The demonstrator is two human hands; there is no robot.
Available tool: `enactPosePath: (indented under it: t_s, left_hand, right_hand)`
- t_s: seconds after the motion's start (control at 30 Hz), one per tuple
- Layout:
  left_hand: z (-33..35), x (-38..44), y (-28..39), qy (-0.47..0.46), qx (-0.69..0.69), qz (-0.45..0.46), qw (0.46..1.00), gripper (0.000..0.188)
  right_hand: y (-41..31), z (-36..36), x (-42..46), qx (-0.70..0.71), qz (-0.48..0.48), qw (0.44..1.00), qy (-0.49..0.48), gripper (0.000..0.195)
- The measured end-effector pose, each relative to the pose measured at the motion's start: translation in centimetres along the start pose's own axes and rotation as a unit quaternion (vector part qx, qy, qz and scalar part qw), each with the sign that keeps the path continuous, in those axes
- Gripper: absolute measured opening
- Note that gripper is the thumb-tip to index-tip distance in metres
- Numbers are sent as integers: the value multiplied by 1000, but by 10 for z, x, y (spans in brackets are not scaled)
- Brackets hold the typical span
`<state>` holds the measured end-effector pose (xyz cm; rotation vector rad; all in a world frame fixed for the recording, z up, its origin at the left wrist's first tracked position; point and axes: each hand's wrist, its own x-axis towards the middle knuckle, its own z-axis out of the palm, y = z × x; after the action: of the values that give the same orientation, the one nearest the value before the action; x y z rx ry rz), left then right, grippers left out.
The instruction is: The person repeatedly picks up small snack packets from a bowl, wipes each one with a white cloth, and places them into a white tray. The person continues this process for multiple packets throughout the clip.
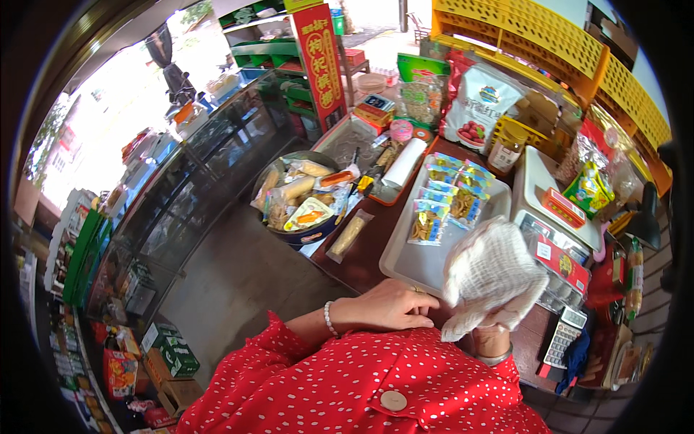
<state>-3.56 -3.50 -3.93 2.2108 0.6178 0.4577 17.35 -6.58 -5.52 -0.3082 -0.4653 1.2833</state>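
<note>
A crumpled white gauze-like cloth [493, 266] drapes over my right hand [503, 320] and hides most of its fingers. The hand holds it above the near right corner of a white plastic tray [404, 260]. Several small clear packets [428, 219] with dried pieces inside lie in two overlapping rows in the tray. My left hand [382, 305], with a beaded bracelet at the wrist, rests by the tray's near edge, its fingers curled. Whether it grips anything is hidden. One wrapped stick-shaped snack [349, 237] lies on the dark red table [360, 266] to the left.
A round tin [303, 234] of wrapped snacks stands at the table's left edge. Right of the tray are a weighing scale [553, 200], a clear egg carton [558, 287] and a calculator [565, 336]. Behind stand a lidded jar [507, 146] and a large white bag [480, 108]. Glass display cases [200, 157] line the left.
</note>
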Motion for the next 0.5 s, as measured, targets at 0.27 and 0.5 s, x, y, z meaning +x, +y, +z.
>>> enactPosePath:
  t_s: [0.27, 0.5]
  left_hand:
    - [-120, -80, -62, 518, 207, -167, 813, 18]
    - [-160, -134, -127, 489, 316, -319, 748, 20]
  right_hand:
    - [6, -27, -4, -31, 39, 999, -18, 70]
    - [20, -31, -8, -167, 111, 979, -37, 62]
